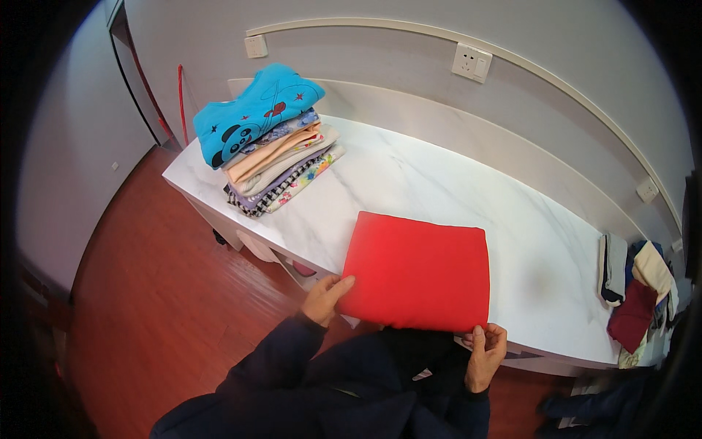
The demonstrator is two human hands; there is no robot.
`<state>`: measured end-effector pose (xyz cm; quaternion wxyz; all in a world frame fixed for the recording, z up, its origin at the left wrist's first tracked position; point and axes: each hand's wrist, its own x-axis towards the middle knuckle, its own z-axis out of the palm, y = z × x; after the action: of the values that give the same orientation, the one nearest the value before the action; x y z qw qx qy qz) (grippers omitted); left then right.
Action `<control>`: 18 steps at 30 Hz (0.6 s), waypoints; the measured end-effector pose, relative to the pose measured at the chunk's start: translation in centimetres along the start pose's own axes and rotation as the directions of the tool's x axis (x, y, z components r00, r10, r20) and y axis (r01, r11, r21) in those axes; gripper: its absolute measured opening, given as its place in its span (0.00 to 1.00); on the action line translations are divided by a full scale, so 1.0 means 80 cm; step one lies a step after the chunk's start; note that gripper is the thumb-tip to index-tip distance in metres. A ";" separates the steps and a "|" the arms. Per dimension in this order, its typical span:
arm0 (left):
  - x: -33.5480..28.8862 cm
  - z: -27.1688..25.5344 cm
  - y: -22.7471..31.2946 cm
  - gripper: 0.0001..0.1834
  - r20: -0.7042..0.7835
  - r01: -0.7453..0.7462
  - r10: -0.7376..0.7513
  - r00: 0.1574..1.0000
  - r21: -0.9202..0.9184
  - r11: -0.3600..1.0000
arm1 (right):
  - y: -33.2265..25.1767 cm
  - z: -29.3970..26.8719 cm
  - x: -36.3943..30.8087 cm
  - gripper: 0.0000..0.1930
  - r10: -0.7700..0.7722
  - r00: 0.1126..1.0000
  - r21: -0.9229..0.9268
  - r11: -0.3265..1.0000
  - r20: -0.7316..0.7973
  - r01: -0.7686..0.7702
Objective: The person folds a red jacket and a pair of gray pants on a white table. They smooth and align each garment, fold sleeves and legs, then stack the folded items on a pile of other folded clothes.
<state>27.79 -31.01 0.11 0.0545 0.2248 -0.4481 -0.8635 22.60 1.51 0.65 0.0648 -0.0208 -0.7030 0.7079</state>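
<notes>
Red folded cloth (420, 267) | we pinch it by thumb and fingers near its front corners, left hand (325, 300) and right hand (486, 357) | at marbled table's (541, 212) front edge, partly overhanging | left: folded stack (281, 157), blue garment (259, 106) topmost | right: rumpled clothes (633, 314) | below: pale shape (257, 247); whether contained, we cannot tell

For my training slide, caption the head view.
A folded red cloth, left grip and right grip at its near corners; farther left, a clothes stack on a marbled white table.
</notes>
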 end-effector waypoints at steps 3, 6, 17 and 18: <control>0.010 0.011 0.003 0.27 0.009 -0.049 0.049 0.999 0.013 0.999 | 0.002 -0.004 0.000 0.14 0.105 0.994 0.063 0.993 -0.013 -0.104; 0.006 0.015 0.003 0.30 0.030 -0.060 0.058 0.998 0.081 0.995 | 0.000 -0.003 0.001 0.14 0.102 0.994 0.119 0.988 -0.044 -0.096; -0.038 -0.009 0.009 0.31 0.210 0.302 -0.271 0.939 -0.132 0.944 | -0.025 -0.001 -0.006 0.20 0.416 0.870 0.332 0.808 0.263 -0.487; -0.041 -0.008 0.008 0.31 0.227 0.284 -0.252 0.941 -0.120 0.951 | -0.026 0.000 -0.006 0.20 0.400 0.868 0.305 0.821 0.295 -0.482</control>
<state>30.89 -30.88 1.39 -0.0944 0.1872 -0.3497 -0.9131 23.20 1.44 2.72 -0.1764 -0.0935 -0.5359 0.8204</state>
